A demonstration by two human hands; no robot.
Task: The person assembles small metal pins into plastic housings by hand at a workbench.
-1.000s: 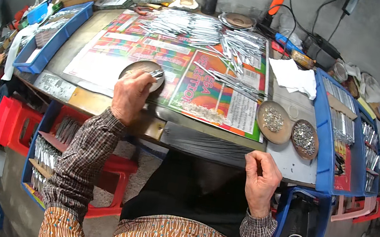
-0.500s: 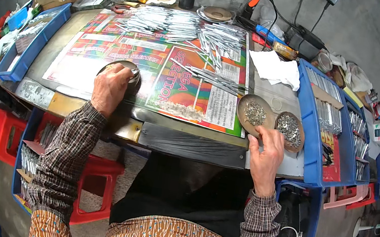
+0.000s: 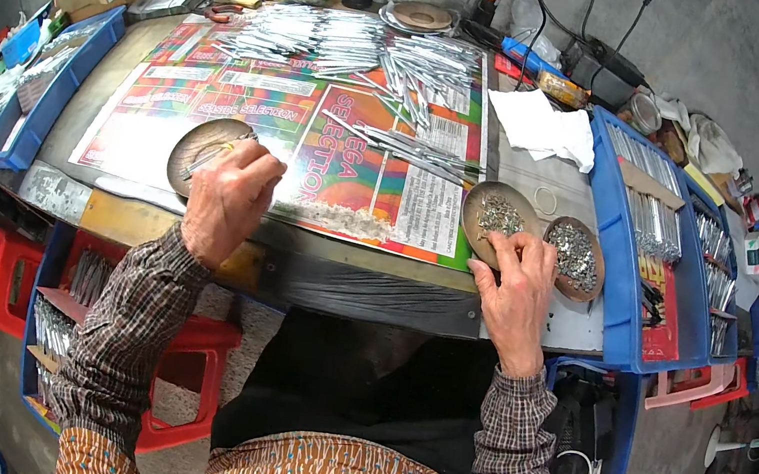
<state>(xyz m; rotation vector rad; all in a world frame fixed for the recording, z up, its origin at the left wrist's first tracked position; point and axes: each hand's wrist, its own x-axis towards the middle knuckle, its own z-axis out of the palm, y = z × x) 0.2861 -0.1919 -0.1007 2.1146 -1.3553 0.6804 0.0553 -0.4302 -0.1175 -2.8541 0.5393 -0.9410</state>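
Observation:
My left hand (image 3: 232, 199) is at the right edge of a round brown dish (image 3: 184, 164), with its fingers bent and pressed together. What sits between the fingertips is too small to make out. A few thin pale pieces (image 3: 211, 157) show inside this dish beside the fingers. On the right, my right hand (image 3: 519, 297) reaches over the near rim of another shallow brown dish (image 3: 477, 203) containing small metal bits (image 3: 502, 216). Its index finger dips toward the bits, and the thumb stands apart. Touching distance away is a third dish of darker grey metal bits (image 3: 574, 256).
Many slim silver rods (image 3: 348, 44) lie in piles on the colourful printed sheet (image 3: 246, 127). White paper (image 3: 546, 129) lies at right. Blue trays (image 3: 624, 230) hold more rods; another blue tray (image 3: 60, 89) stands left. A red stool (image 3: 197, 378) is below the table.
My left hand has moved right, from over the left dish to its edge, uncovering more of it. My right hand has reached slightly farther into its dish. The whole view shifted a little.

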